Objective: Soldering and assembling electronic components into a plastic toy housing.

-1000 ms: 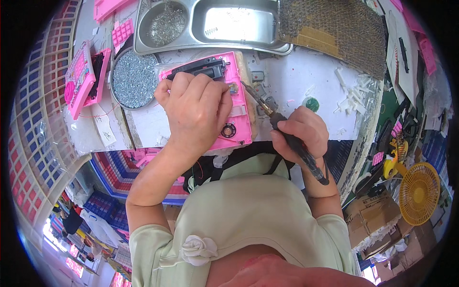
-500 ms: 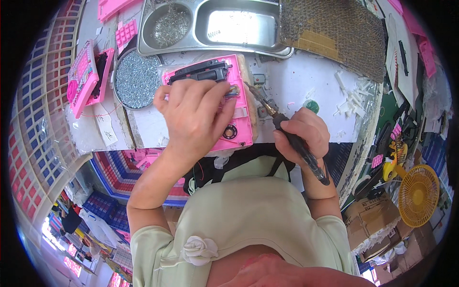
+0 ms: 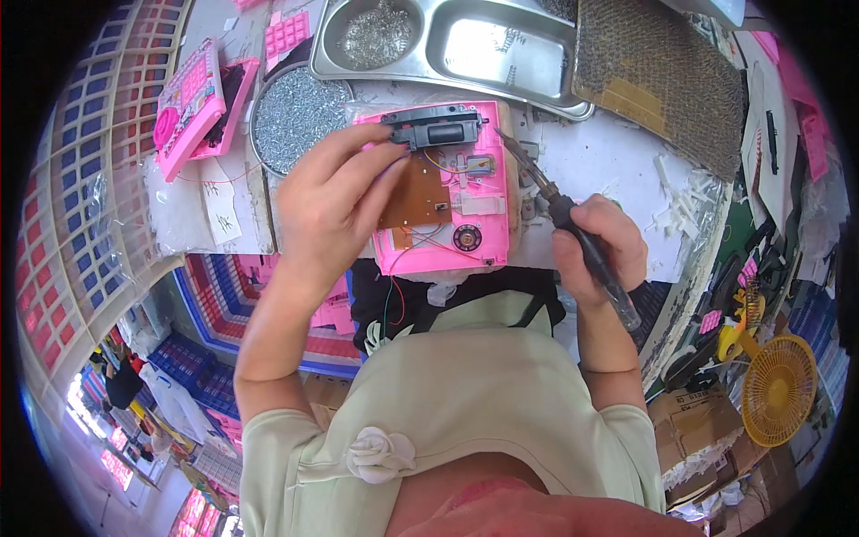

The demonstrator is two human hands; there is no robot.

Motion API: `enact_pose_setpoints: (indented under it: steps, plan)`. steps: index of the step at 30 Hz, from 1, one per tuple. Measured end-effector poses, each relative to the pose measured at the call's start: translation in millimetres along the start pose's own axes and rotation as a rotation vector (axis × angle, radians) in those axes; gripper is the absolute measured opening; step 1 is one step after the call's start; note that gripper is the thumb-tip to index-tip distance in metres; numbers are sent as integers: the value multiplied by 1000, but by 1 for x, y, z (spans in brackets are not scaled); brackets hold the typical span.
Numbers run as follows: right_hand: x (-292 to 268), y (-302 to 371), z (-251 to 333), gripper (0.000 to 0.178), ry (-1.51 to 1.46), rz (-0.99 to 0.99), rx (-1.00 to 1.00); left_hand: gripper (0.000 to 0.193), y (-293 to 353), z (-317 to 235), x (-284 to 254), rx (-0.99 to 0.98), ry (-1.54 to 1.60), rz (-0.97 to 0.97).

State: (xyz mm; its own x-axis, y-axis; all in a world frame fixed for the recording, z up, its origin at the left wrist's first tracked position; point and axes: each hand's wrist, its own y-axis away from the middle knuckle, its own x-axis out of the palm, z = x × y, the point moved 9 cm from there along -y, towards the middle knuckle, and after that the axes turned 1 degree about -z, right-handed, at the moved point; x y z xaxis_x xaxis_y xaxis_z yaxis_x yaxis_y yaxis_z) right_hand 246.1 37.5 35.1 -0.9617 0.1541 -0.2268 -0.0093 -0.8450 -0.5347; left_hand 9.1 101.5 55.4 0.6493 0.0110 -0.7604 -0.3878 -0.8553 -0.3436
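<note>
A pink plastic housing lies opened on the table, with a brown circuit board, a round black speaker and thin wires inside. Along its far edge sits a long black plastic part. My left hand has its bent fingertips at that part's left end, seemingly gripping it; the exact contact is partly hidden. To the right, my right hand is wrapped round a black-handled tool with a slim, pointed metal shaft. Its tip is close to the housing's far right edge, pointing away from me.
A round pan of small screws stands left of the housing. Behind is a metal tray holding springs, with a brown ridged sheet beside it. Another pink housing leans at left. White plastic bits lie right.
My left hand has moved from over the wires to the black part's left end, uncovering the circuit board. The tool stays in my right hand. The whole view has shifted.
</note>
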Motion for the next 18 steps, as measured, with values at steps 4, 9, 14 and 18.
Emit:
enact_pose_setpoints:
  steps: [4,9,14,18]
  plan:
    - [19,-7,-6,39,-69,-21,244,12,15,21,35,-422,609,-62]
    - [59,-28,-19,44,-167,37,390,10,33,31,64,-853,985,0]
    - [82,-45,-16,48,-126,103,294,7,26,31,57,-697,909,5]
    - [83,-42,-15,49,7,96,240,4,14,26,38,-418,635,8]
